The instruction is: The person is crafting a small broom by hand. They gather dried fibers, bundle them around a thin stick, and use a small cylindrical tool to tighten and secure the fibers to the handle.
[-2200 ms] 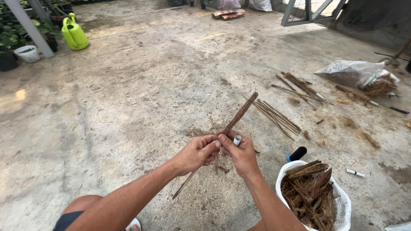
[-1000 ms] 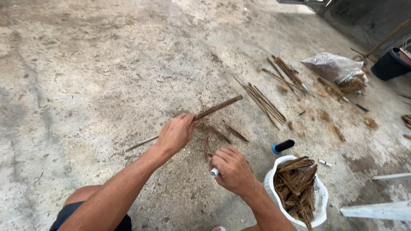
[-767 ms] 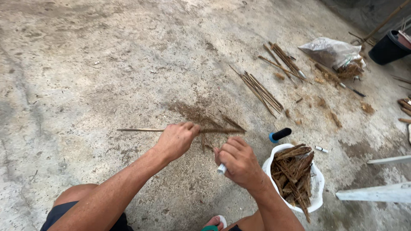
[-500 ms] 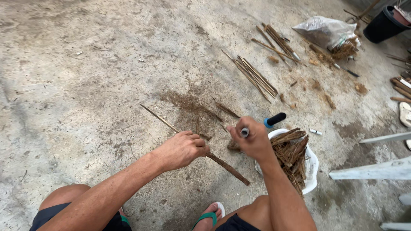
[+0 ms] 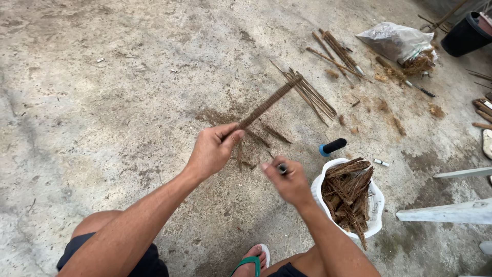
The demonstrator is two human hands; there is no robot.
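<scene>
My left hand (image 5: 211,151) grips a long brown fibre-wrapped stick (image 5: 269,103) near its lower end; the stick points up and to the right over the concrete floor. My right hand (image 5: 290,180) is just to the right and lower, closed around a small dark tool (image 5: 282,168) whose tip shows above the fingers. The two hands are a little apart. Loose brown fibre strips (image 5: 266,136) lie on the floor under the stick.
A white bag (image 5: 375,205) full of brown bark strips stands by my right arm. A black spool with a blue end (image 5: 333,147) lies beside it. Bundles of sticks (image 5: 312,97) and a clear plastic bag (image 5: 394,41) lie farther back. A green sandal (image 5: 248,261) shows below.
My left hand swung the stick round from pointing left and down to pointing up-right. My right hand dropped from beside the white bag towards the middle.
</scene>
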